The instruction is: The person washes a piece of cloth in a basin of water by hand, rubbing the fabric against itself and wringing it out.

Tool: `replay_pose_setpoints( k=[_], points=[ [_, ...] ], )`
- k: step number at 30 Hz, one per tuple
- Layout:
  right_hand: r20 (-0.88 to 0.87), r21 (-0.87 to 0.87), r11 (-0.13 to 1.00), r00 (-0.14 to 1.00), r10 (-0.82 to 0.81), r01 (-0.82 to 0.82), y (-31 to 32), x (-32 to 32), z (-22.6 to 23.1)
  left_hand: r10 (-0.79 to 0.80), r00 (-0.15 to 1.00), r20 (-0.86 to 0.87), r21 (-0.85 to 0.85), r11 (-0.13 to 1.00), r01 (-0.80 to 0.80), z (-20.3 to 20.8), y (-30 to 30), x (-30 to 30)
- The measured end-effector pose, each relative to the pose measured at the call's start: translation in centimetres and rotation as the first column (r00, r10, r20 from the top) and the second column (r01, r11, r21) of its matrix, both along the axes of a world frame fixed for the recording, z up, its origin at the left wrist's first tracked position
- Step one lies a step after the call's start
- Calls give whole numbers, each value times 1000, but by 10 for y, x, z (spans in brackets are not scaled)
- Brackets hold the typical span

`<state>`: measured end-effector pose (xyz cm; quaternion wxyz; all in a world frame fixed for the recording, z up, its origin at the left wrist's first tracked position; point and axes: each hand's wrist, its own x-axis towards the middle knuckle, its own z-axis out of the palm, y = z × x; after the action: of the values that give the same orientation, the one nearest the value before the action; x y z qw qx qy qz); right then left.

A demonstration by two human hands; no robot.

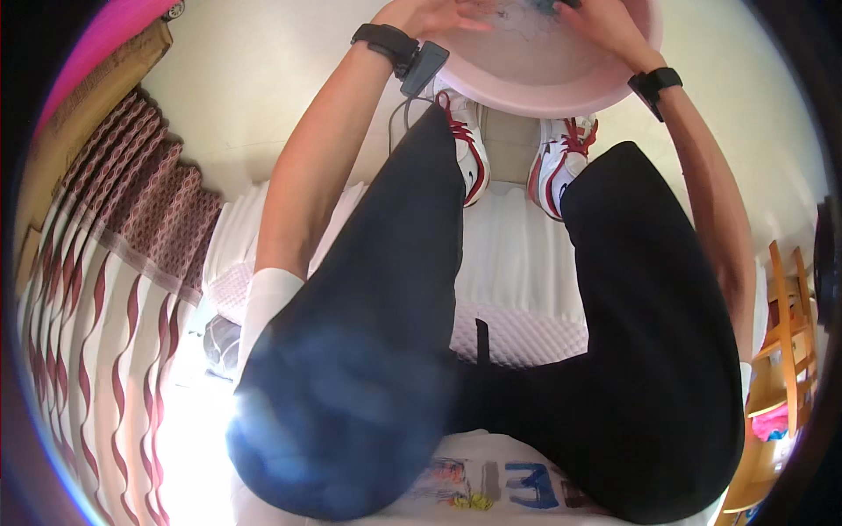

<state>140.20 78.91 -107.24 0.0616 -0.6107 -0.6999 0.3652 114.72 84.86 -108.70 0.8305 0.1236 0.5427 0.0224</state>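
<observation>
1. The fingers (pixel 456 19) of the left hand (pixel 421 16) lie spread and fairly flat inside the pink basin (pixel 526 88). Whether they grip anything I cannot tell, as the top edge of the view cuts them off.
2. The right hand (pixel 605 22) curls in over a dark cloth (pixel 535 10) in the water, apparently pinching it, though its grip is partly out of view.
3. The basin sits on the floor (pixel 263 70) just ahead of the white-and-red shoes (pixel 469 149), between the knees.
4. Good practice here, as I judge it: keep both hands low inside the rim, and rub the cloth against itself under the water so nothing slops toward the shoes.
5. Keep the black wrist bands (pixel 386 39) above the waterline.
</observation>
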Motion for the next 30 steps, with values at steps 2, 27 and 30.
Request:
replay_pose_setpoints(
  k=[2, 27, 30],
  points=[
    [29, 60, 997, 999, 43, -44, 6, 5, -8, 34, 998, 53, -32, 999, -33, -9, 5, -9],
    [-67, 101, 995, 998, 23, -16, -5, -23, 4, 242, 959, 146, 58, 966, -252, -10, -8, 38],
    [-102, 73, 981, 980, -172, 179, 6, -47, 10, 216, 964, 153, 130, 963, -236, -6, -1, 23]
  ],
)
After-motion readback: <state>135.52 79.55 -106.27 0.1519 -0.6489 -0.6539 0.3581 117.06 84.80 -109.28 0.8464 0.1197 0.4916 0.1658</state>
